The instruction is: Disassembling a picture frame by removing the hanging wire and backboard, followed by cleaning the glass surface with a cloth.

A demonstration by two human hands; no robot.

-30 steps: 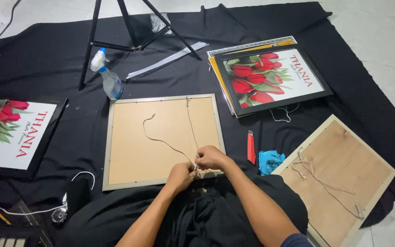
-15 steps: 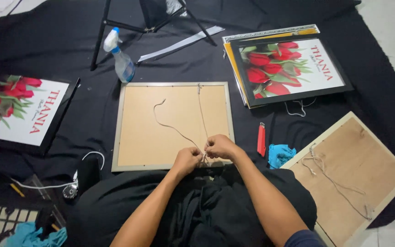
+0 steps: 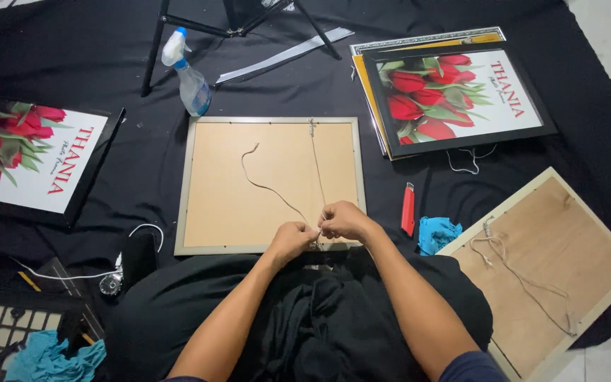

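Pinching a thin string (image 3: pixel 284 198) at the near edge of a face-down picture frame (image 3: pixel 270 184), the left hand (image 3: pixel 290 240) and the right hand (image 3: pixel 344 221) sit side by side, fingertips closed on the string where it meets the frame's near rail. From there one strand runs straight to a small fastening at the middle of the far rail, while a loose end curls across the tan backing board toward the left. The frame lies flat on a black cloth (image 3: pixel 72 56), just beyond the person's lap. Just right of the frame lies a red lighter (image 3: pixel 407 209), with a crumpled blue cloth (image 3: pixel 437 233) beside it. Farther right, another face-down frame (image 3: pixel 546 262) carries its own slack string. A framed tulip print (image 3: pixel 457 95) lies at the far right and a second tulip print (image 3: pixel 30 159) at the left. A spray bottle (image 3: pixel 189 74) lies just beyond the frame's far left corner.
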